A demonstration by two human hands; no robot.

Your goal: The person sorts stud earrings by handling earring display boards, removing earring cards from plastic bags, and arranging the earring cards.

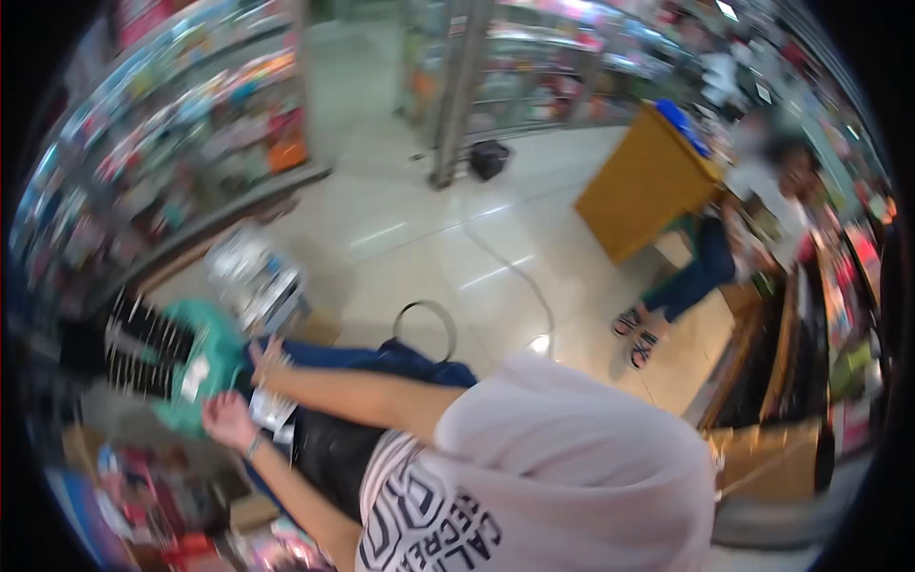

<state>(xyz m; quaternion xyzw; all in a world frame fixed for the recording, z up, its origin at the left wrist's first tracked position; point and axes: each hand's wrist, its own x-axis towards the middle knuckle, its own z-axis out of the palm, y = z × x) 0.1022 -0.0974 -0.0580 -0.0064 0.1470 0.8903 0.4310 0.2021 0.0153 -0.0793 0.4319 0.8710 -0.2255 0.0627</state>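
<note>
- Head view: a green bag lies just beyond the fingers of both hands, with black striped goods against its far side.
- Left hand: fingers curled, beside the bag's near edge; I cannot tell whether they pinch anything.
- Right hand: fingers beside the bag, too blurred to tell whether apart or clamped on something.
- White packet: between the two forearms, just behind the fingers.
- Step in hand, as I judge it: handling the bag and the goods beside it. A firm grip from here would call for closing the left fingers on the bag's edge, with the right steadying it.
- Past the right fingers, wrapped packages sit on the floor.
- Well apart from the fingers stand a counter and a seated person.
</note>
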